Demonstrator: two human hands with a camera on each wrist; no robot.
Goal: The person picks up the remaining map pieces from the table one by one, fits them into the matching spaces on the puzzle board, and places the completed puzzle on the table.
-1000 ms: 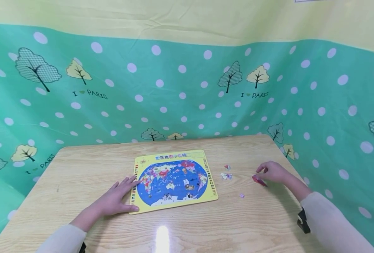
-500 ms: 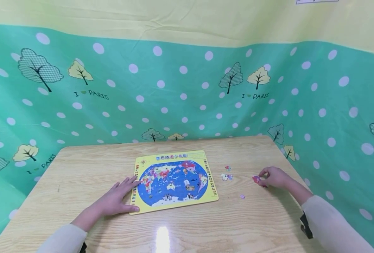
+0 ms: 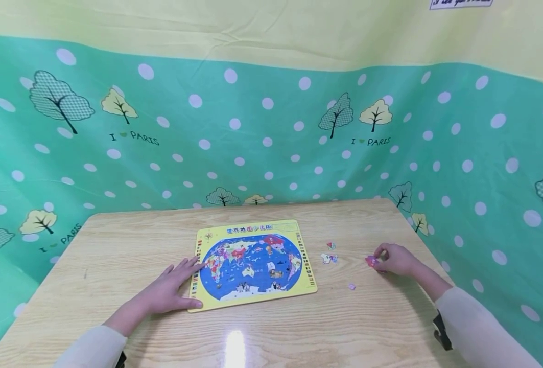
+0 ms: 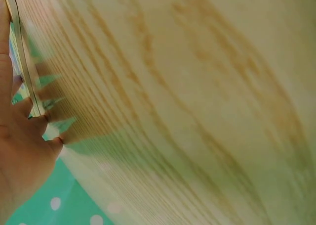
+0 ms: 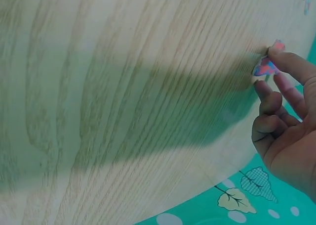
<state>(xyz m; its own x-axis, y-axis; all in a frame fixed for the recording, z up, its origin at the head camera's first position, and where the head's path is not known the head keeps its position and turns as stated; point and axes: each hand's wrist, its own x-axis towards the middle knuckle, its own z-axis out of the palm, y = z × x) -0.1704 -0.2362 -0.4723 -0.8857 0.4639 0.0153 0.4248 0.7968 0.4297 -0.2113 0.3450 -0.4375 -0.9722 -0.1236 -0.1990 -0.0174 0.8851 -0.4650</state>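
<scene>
A world map puzzle board (image 3: 248, 266) with a yellow border lies flat on the table. My left hand (image 3: 167, 290) rests along its left edge, fingers spread and thumb at the near corner; the left wrist view catches the fingers at the board's side. Off to the right, my right hand (image 3: 396, 259) pinches a reddish-pink puzzle piece (image 3: 371, 261) between thumb and fingers. Seen from the right wrist, that puzzle piece (image 5: 266, 67) also has blue and is partly covered by the fingertips.
Between board and right hand lie loose puzzle pieces: a small red one (image 3: 330, 246), a white and purple cluster (image 3: 329, 258) and a small pink one (image 3: 352, 287). A green dotted curtain (image 3: 248, 128) hangs behind the wooden table (image 3: 128, 240) and on its sides.
My right hand has come down slightly and closed its fingertips on the reddish piece, which sat tilted beneath them before. My left hand has kept its place on the board.
</scene>
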